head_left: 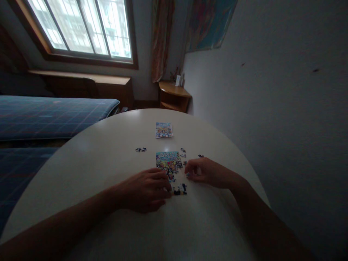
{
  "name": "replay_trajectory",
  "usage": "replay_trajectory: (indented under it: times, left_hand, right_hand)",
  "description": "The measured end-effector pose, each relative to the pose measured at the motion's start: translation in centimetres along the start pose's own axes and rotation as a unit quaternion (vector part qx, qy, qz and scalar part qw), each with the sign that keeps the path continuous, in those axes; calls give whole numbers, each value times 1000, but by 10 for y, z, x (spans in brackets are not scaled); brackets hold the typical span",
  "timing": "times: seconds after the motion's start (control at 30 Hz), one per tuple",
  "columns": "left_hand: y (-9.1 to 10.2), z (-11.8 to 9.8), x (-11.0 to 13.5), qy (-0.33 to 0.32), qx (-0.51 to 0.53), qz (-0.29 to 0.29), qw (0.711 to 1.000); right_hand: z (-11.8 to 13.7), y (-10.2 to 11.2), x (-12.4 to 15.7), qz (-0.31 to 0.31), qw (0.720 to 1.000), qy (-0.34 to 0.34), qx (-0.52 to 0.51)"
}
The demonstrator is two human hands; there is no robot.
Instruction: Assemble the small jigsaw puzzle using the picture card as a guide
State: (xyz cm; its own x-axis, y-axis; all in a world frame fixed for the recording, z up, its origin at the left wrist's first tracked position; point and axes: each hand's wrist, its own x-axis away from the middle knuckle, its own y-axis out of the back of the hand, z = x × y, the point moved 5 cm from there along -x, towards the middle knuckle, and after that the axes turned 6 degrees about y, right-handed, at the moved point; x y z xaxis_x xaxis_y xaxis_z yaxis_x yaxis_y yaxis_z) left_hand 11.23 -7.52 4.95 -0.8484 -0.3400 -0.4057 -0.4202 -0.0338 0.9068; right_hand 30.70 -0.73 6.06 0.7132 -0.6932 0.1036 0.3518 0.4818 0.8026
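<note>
Centre of the frame, on the round white table (pixel 108 152), sits the half-built puzzle (pixel 169 164), and the left hand (pixel 145 188) lies flat and loosely open on its lower left corner, fingertips beside a small joined strip (pixel 179 189) just below it. The right hand (pixel 202 172) comes in from the right, fingers curled at the puzzle's right edge and pinched on what looks like a piece, too small and dark to tell for sure. Loose pieces (pixel 140 149) lie up and left, more by the right hand, and a picture card (pixel 163 129) rests further up the table.
</note>
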Motion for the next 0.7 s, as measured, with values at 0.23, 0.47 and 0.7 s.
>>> replay_trajectory:
  times: [0.23,0.47,0.7]
  left_hand:
    - [0,0,0,3,-13,16,1000]
    - [0,0,0,5,-14,16,1000]
    - [-2,1,1,5,-17,21,1000]
  right_hand:
    - [18,-19,-4,5,996,41,-78]
    - [23,-32,-9,20,996,37,-81]
    - [25,-29,-11,1,998,38,-51]
